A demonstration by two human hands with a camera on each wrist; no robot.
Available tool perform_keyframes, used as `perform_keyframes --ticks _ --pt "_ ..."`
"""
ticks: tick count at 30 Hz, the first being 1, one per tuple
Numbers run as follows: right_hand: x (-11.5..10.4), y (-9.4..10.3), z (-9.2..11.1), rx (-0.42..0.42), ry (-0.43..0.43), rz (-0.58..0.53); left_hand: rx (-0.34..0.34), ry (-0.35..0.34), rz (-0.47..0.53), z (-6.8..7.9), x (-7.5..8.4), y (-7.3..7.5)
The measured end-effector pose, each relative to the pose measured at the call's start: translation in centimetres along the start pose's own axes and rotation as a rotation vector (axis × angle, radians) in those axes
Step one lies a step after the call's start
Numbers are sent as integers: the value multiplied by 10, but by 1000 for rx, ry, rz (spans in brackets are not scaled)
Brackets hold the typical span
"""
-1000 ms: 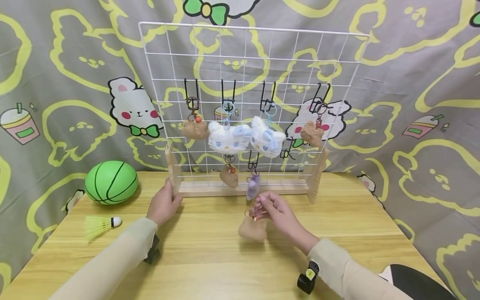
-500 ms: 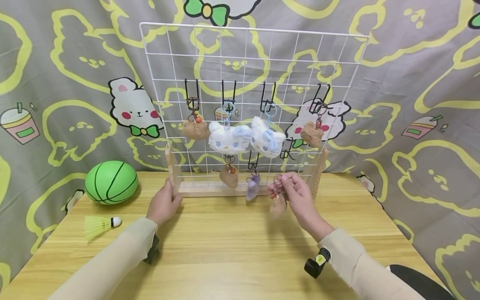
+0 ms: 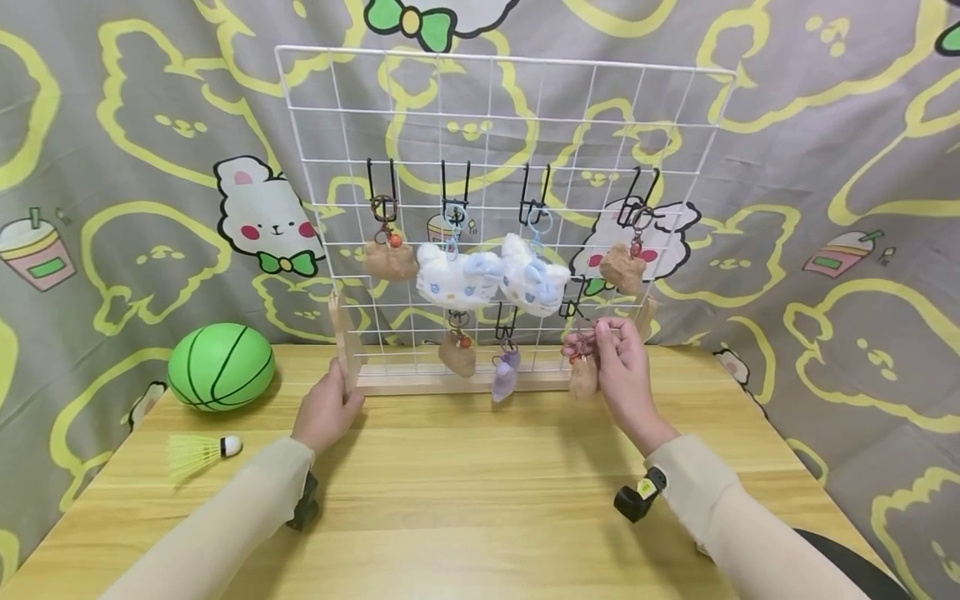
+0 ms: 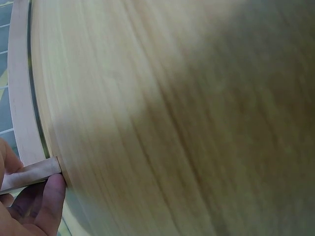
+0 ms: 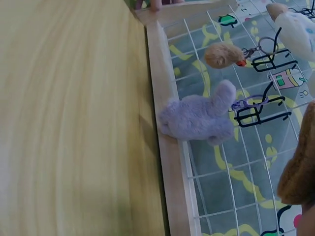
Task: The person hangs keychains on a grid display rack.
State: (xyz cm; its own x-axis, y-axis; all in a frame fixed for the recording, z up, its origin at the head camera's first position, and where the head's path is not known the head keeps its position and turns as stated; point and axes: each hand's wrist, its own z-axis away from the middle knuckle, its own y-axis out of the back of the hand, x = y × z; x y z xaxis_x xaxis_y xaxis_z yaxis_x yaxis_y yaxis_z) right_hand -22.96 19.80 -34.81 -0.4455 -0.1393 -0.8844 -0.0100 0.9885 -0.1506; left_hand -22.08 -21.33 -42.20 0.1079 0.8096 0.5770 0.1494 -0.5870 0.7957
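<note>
My right hand [image 3: 624, 371] pinches a brown plush keychain [image 3: 583, 379] by its metal ring and clasp. The plush hangs below the fingers, just under a black wire hook [image 3: 573, 309] at the lower right of the white wire grid rack [image 3: 491, 57]. Part of its brown fur [image 5: 299, 164] shows at the right edge of the right wrist view. My left hand [image 3: 327, 407] grips the wooden side foot [image 4: 32, 174] of the rack, thumb and fingers on either side. A purple plush keychain [image 3: 506, 373] and another brown one [image 3: 457, 353] hang left of my right hand.
White kitten plush keychains [image 3: 456, 279] and brown ones [image 3: 390, 260] hang from the upper hooks. A green ball [image 3: 222, 367] and a yellow shuttlecock [image 3: 197, 455] lie at the left of the wooden table [image 3: 465, 500]. A black object [image 3: 847, 560] sits at the lower right.
My right hand has carried the brown plush keychain up and to the right, from in front of the purple one to below the lower right hook. My left hand has stayed on the rack's foot.
</note>
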Motion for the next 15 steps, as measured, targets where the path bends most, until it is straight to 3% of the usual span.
perform_keyframes --ticks 15 --pt "7 3 -14 35 -74 138 1 5 8 -2 -2 -1"
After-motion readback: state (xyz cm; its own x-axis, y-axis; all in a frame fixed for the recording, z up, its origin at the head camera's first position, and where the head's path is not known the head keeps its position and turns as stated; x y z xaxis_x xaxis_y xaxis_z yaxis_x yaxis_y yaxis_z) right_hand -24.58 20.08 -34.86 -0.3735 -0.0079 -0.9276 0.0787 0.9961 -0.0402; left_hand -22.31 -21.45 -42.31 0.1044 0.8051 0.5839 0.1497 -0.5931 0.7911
